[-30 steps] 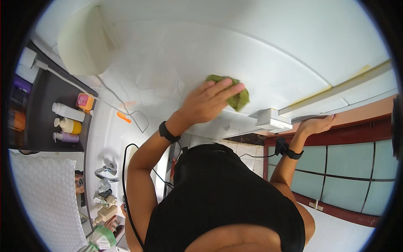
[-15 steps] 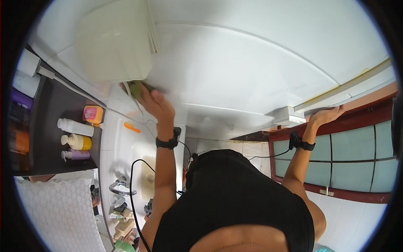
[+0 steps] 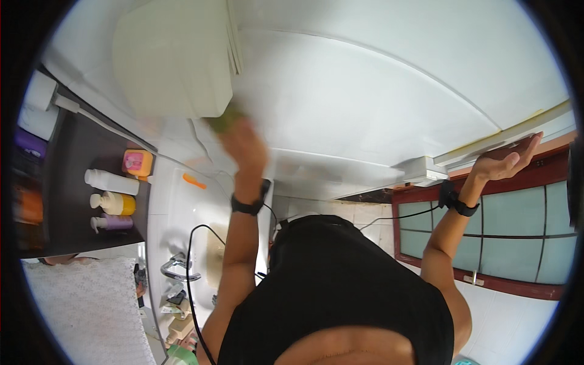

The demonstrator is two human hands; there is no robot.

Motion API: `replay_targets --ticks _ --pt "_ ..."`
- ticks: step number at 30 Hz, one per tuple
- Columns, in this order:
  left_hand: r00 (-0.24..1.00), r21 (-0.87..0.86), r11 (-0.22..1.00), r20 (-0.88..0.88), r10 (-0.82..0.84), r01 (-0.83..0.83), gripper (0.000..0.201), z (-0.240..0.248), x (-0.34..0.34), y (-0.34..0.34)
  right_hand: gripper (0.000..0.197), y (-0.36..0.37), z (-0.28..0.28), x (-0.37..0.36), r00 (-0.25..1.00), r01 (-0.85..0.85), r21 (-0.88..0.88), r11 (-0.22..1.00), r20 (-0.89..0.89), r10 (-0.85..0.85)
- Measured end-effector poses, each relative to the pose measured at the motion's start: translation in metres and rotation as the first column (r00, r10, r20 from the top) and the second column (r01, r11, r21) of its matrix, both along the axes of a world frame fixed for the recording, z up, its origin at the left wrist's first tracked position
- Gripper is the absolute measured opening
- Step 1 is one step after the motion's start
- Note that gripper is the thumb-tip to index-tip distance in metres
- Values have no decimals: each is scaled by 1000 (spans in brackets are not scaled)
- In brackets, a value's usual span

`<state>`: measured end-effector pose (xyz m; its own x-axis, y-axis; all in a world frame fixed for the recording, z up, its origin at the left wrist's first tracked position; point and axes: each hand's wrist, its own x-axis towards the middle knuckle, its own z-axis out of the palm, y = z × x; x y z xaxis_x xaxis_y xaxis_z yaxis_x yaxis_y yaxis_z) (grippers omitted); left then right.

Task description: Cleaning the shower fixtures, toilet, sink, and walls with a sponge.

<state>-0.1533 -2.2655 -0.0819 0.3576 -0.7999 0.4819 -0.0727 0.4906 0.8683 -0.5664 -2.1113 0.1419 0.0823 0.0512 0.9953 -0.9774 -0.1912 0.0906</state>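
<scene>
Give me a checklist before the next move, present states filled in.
1. Green cloth at left hand: ok, though blurred.
2. Green cloth clear of white box: not ok, right at its lower edge.
3. Right hand free: ok, open, nothing visible in it.
4. White cord clear of left hand: cannot tell, hangs close by.
5. Orange item clear of left hand: ok, apart, on the sink.

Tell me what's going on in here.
The person's left hand is handling a green cloth, close to the cream box-shaped fixture by the white wall. Hand and cloth are both blurred, so the exact grip is unclear. The right hand is open near the white rail, with nothing visible in it. A small orange object lies on the sink.
</scene>
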Motion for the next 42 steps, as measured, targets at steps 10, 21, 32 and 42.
replay_targets --ticks 10,21,32,42 --pt "733 -521 853 584 348 10 60 -45 -68 25 61 -19 -9 -26 972 -236 -124 964 -41 232" --pt "893 -404 914 394 216 -42 63 -14 -92 20 67 9 -17 -57 983 -176 19 984 -50 177" --pt "836 -554 830 482 263 59 52 26 -137 42 61 -11 2 -82 881 -318 40 947 -356 311" --pt "902 -458 879 311 300 -135 47 94 -160 54 52 53 -66 -88 948 -175 146 974 -244 207"
